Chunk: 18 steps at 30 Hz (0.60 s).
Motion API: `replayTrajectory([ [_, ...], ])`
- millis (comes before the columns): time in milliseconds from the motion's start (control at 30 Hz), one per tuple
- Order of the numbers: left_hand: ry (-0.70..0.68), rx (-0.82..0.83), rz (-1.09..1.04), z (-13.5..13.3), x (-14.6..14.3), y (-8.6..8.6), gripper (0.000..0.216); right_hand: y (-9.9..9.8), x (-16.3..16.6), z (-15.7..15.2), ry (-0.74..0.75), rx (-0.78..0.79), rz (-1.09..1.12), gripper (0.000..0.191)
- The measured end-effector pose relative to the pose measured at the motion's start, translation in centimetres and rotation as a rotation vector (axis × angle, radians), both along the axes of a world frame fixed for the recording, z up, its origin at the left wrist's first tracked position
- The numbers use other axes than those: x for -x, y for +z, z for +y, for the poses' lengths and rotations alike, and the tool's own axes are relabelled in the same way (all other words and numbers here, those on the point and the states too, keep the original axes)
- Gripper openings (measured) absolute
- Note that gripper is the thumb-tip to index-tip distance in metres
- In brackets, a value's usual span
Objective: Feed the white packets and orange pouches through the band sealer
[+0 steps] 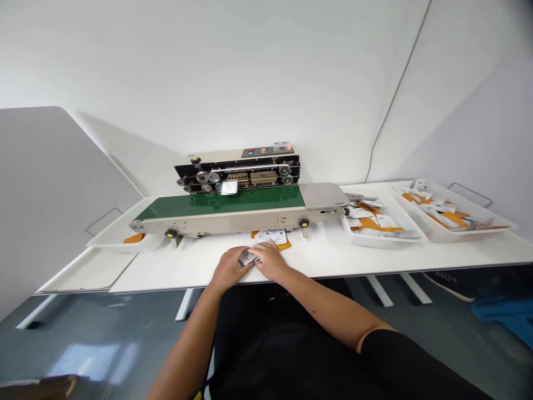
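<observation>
My left hand (230, 269) and my right hand (270, 260) meet low over the table's front edge, fingers closed around a small printed packet (249, 257). Its greyish face shows between the thumbs; the rest is covered by my fingers. Just beyond my right hand, orange and white printed packets (278, 236) lie on the table, partly beneath the conveyor. Behind them stands a continuous band sealer (250, 169) with a green conveyor belt (216, 205). A small white packet (229, 188) is on the belt against the sealing rollers.
Two translucent bins, a nearer one (385, 242) and a farther one (462, 236), hold orange and white packets at right. At left is another bin (110, 242) with an orange piece. The white table (166, 269) has a board (83, 269) at its left end.
</observation>
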State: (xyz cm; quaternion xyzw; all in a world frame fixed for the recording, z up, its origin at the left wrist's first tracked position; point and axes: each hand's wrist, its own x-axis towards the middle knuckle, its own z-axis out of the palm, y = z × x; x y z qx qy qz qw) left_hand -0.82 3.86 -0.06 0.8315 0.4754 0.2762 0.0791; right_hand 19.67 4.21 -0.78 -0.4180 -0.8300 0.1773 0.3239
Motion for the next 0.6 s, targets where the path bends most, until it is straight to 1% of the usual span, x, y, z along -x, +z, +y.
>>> replayTrajectory([
  [133,-0.006,-0.012,-0.004,0.04,0.13,0.11,0.045,0.17,0.02,-0.01,-0.013,0.009,0.001,0.048],
  [300,-0.034,0.004,-0.039,-0.03,0.14,0.44,0.043,0.22,0.00,-0.11,0.036,0.012,0.027,0.047],
  [433,-0.027,0.030,-0.166,-0.17,0.39,0.37,0.031,-0.12,0.13,0.04,0.042,0.019,0.031,0.046],
  [600,0.045,-0.028,-0.296,-0.49,0.62,0.04,0.014,-0.20,0.24,0.18,0.032,0.043,-0.020,0.049],
])
